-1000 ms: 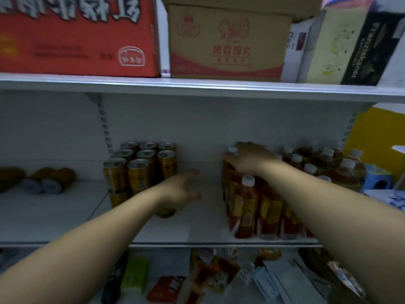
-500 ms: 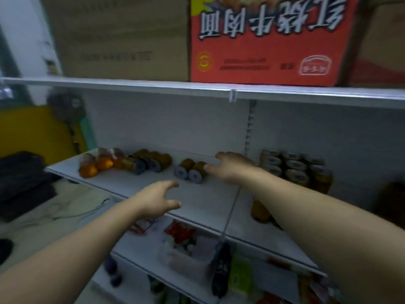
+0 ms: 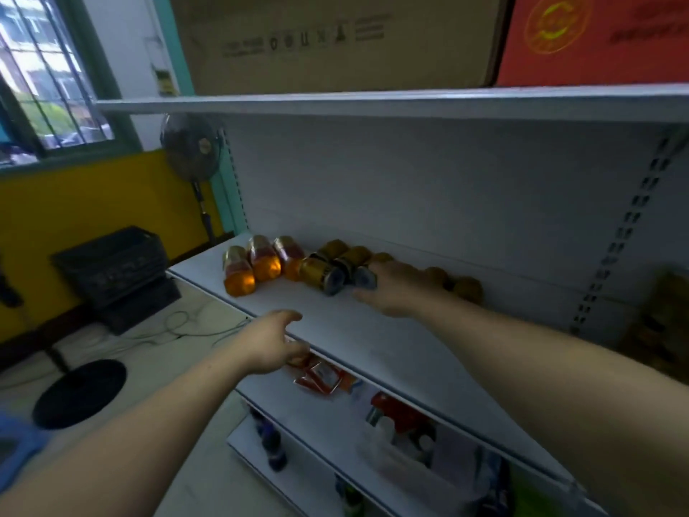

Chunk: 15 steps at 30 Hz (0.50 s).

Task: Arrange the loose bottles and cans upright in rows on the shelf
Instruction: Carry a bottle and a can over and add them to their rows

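On the white shelf (image 3: 373, 341), three orange bottles (image 3: 263, 260) lie on their sides at the left end. Beside them lie several gold cans (image 3: 323, 275), their ends facing me. More cans (image 3: 468, 289) lie behind my right wrist near the back wall. My right hand (image 3: 391, 289) reaches over one lying can (image 3: 366, 278), with fingers over its body and the thumb below its end. My left hand (image 3: 270, 341) hovers at the shelf's front edge, fingers loosely curled, holding nothing.
Cardboard boxes (image 3: 335, 39) and a red box (image 3: 596, 39) sit on the upper shelf (image 3: 373, 102). Lower shelves hold snack packets (image 3: 320, 378) and dark bottles (image 3: 272, 442). A standing fan (image 3: 192, 147) and a black crate (image 3: 112, 263) stand left of the shelving.
The view swung left from the upright cans and bottles to the lying ones. My right hand moved left along the shelf onto a lying can. My left hand dropped to the shelf's front edge.
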Motion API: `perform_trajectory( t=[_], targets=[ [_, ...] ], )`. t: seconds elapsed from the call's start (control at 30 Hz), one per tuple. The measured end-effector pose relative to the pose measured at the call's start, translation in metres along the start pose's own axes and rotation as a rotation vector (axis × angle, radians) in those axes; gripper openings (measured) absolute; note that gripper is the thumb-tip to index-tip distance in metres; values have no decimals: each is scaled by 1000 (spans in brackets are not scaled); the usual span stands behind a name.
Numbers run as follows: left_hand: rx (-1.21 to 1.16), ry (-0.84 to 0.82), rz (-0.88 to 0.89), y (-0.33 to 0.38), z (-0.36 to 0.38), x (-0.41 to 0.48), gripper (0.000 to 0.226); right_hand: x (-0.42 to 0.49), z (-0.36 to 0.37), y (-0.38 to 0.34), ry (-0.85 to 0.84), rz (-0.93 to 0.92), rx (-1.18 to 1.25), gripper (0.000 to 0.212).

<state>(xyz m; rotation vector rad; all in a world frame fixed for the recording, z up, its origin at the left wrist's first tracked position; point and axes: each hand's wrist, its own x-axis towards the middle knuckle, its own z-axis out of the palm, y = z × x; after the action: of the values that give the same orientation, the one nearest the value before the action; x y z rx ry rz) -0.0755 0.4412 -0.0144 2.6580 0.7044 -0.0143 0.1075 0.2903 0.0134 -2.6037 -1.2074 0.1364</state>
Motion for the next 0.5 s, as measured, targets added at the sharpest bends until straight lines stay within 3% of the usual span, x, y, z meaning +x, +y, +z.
perform_trajectory(
  t=[0.17,0.23,0.33,0.43,0.5],
  targets=[
    [-68,66,-141,-47,-20,65,66,86,21,-19,-16,-28,-43,84],
    [-124,125,-179,-66,-30,87,64,115,33,-27,-42,-28,-11,80],
    [-193,219,-174,-93,-46,118,46,151,55,-38,-33,-73,-12,67],
    [-245,263,-186,-115,-58,148,23,170,79,-48,-21,-78,-156,74],
    [-310,269,-249,-131,-62,170,37,178,92,-53,-4,-42,-232,82]
  ],
)
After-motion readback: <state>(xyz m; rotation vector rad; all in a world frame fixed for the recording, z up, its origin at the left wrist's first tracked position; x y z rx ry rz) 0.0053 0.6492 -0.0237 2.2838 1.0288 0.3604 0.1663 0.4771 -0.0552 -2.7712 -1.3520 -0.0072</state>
